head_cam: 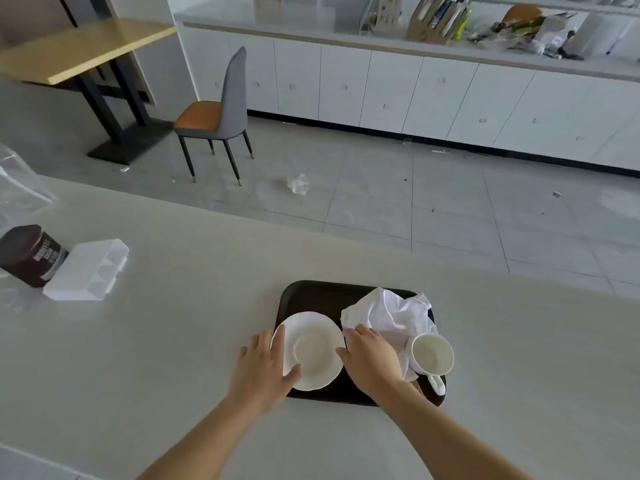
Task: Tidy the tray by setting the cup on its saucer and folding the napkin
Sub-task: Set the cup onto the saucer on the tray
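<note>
While looking down on a pale counter (173, 341), meets a dark tray (311, 296) near the front edge. Finds on the tray's left half a white saucer (313, 351), lying flat and bare. Finds on the right half a white napkin (388, 313), crumpled into a loose heap and reaching the tray's right rim. Places the white cup (433, 355) at the near right corner, apart from the saucer, sitting on the napkin's near edge with mouth toward the camera and handle pointing to the near side; cannot tell whether upright or tipped.

Brackets the saucer with both hands. Lays the left hand (266, 365) against the saucer's left rim, fingers straight and a little spread, thumb resting on the near rim; no curl round anything. Sets the right hand (372, 362) between saucer and cup, thumb touching the saucer's right rim, fingers only gently bent with tips at the napkin's left edge, palm over the napkin's near part; no pinch or grip to be seen there.

Shows at the counter's far left a dark brown jar (31, 254), tilted, just beside a clear plastic box (86, 270). Takes in, beyond the counter, a tiled floor (450, 202) with a scrap of clear plastic (298, 183), a grey chair (221, 112) with orange seat, a wooden table (79, 46) on black legs, and white cabinets (381, 88) under a cluttered shelf (346, 39).
</note>
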### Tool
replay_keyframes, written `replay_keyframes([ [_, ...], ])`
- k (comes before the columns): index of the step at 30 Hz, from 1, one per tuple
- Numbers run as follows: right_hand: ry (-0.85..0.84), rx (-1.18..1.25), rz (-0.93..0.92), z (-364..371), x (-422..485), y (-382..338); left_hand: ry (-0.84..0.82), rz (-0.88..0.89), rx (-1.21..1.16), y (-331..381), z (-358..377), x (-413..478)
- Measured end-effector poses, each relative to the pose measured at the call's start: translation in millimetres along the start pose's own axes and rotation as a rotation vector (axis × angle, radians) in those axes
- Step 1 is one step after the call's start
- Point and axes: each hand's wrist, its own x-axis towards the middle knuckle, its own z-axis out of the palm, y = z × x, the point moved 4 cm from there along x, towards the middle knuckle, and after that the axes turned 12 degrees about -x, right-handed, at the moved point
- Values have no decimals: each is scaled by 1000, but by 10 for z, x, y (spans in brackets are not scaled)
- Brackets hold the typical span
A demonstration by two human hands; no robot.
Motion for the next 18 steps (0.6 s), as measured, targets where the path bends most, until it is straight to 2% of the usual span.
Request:
replay_keyframes([
  [8, -174, 99, 223, 152, -48, 102, -86, -42, -167, -70, 176, 2],
  [18, -238, 135, 291, 135, -7, 53, -37, -19, -281, -129, 178, -57],
])
